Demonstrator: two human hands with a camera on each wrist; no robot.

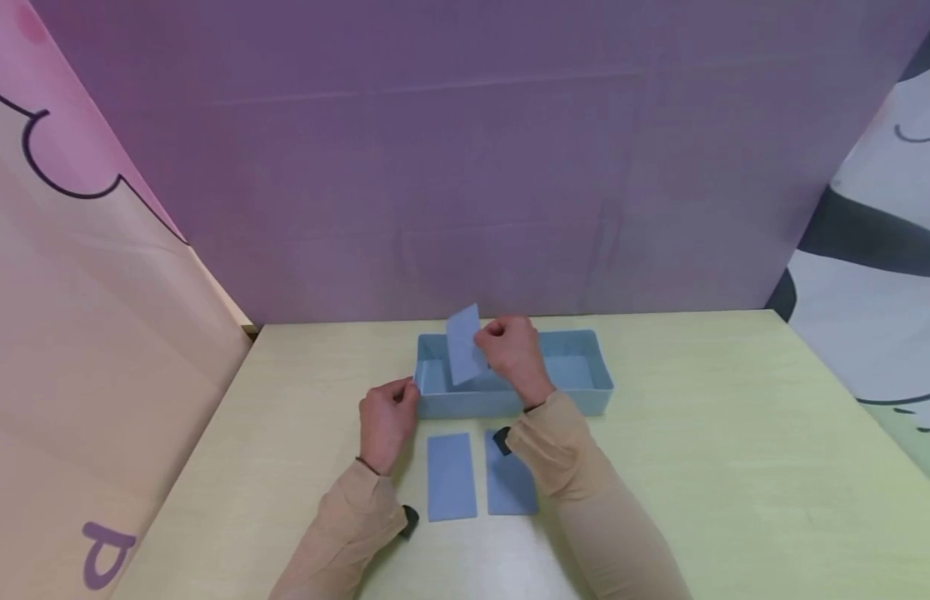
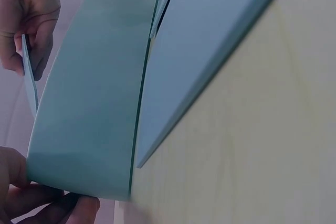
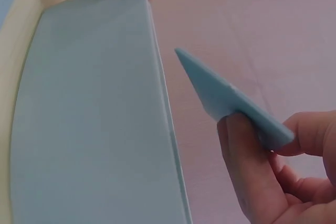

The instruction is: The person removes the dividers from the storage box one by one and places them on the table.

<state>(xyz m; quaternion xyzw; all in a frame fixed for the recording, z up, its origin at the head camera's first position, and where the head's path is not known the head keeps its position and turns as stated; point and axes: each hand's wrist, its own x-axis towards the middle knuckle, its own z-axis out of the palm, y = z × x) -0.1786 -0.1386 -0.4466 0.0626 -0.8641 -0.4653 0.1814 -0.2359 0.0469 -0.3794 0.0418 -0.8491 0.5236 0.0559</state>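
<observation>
A thin blue rectangular panel [image 1: 462,350] is pinched between the thumb and fingers of my right hand [image 1: 516,354]. It is held tilted over an open-topped, light blue rectangular box [image 1: 465,406]. In the right wrist view, the panel [image 3: 226,98] stands apart from the box wall [image 3: 94,103]. My left hand [image 1: 386,421] grips the box at its left end; the left wrist view shows these fingers [image 2: 84,208] at the wall's edge. Two similar blue panels, a left one [image 1: 452,479] and a right one [image 1: 512,492] partly covered by the right sleeve, lie flat before the box.
The box stands near the back of a pale wooden table [image 1: 705,417]. Behind it hangs a purple cloth backdrop [image 1: 435,183]. Printed cloths rise at both sides, the right one [image 1: 870,325] in black and white. Dark straps show at both sleeves.
</observation>
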